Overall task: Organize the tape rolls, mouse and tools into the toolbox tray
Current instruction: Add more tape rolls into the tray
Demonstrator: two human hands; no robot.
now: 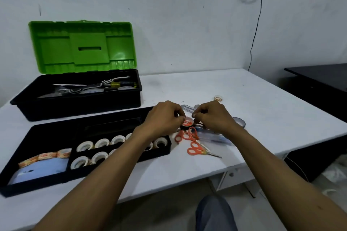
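Broadly, the white counter [244, 99] carries an open toolbox [75, 107] at the back left, its green lid raised. In front of it lies the black tray [47, 133], with white tape rolls [102, 142] standing in two rows in its right compartments. Just right of the tray, the left grip [165, 116] and right grip [212, 116] both pinch a red-and-white tape roll [187, 123], just beyond the orange scissors [195, 149] lying on the counter.

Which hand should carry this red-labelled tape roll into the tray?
Left. Both hands pinch the tape roll, but the left hand is beside the right end of the tray; the right hand sits farther off, above the orange scissors.
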